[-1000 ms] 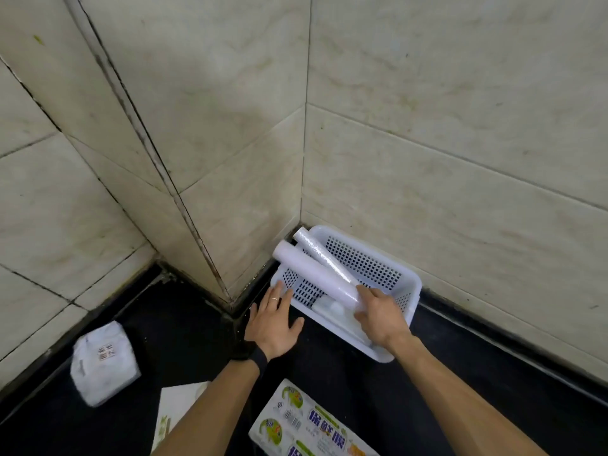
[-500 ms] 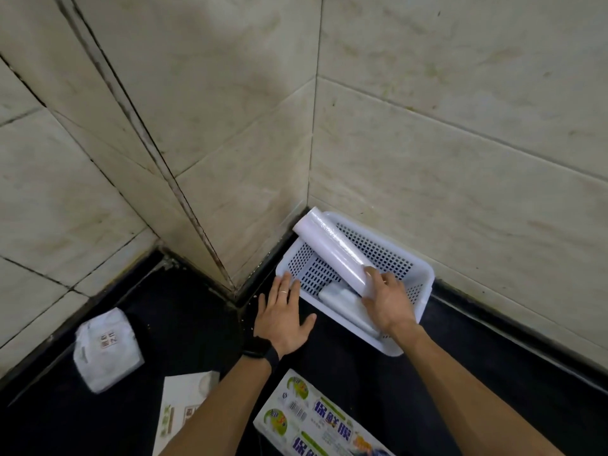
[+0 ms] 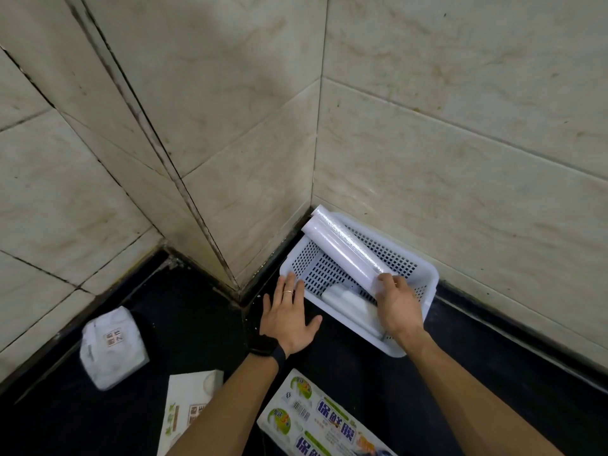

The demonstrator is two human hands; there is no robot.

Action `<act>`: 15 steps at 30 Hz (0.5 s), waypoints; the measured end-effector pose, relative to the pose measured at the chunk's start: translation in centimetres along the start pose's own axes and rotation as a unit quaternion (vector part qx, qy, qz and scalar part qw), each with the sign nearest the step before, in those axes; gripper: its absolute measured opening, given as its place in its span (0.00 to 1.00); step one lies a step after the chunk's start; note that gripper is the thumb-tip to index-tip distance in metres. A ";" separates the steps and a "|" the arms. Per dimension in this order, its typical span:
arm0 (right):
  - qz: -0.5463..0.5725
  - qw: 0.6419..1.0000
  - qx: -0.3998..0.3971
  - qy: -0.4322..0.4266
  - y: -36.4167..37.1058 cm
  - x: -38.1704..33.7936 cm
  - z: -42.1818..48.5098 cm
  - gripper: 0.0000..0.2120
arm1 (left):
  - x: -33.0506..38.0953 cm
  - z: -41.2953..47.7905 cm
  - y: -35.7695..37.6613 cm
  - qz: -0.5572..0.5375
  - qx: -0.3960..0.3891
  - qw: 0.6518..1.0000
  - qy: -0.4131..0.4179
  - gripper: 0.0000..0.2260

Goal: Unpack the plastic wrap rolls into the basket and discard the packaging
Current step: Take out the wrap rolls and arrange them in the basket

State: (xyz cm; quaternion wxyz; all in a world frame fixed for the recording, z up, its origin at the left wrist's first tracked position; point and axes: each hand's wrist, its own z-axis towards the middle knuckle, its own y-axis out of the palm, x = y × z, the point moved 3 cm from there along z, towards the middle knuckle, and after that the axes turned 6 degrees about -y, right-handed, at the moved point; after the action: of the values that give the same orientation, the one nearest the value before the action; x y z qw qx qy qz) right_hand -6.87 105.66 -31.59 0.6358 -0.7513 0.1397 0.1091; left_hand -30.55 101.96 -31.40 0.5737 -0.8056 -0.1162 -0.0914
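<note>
Right now I see my right hand clamped around the near end of a plastic wrap roll, which slants up out of the white basket toward the tiled wall corner, its far end resting over the basket's back rim. 1 more roll lies flat inside the basket, just beside and partly under that hand. My left hand is spread flat on the black counter, fingertips touching the basket's left rim, holding nothing. Printed packaging lies near my forearms.
</note>
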 end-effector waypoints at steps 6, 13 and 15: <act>-0.018 0.999 -0.039 0.025 0.1 0.9 -0.4 0.35 | 0.1 0.0 0.1 0.007 -0.004 1.000 -0.006 0.39; 0.004 0.999 -0.036 0.026 -0.3 0.1 -1.3 0.29 | -0.2 -0.1 0.5 0.021 0.006 1.000 -0.003 0.37; 0.011 0.999 -0.035 0.021 -0.6 -0.2 -2.5 0.27 | -0.2 -0.1 0.5 0.032 0.010 0.999 -0.004 0.37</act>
State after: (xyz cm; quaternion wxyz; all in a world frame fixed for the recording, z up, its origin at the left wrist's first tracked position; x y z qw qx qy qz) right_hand -6.93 103.29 -30.54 0.6047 -0.7736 0.1576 0.1049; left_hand -30.57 101.74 -31.87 0.5837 -0.8037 -0.0935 -0.0688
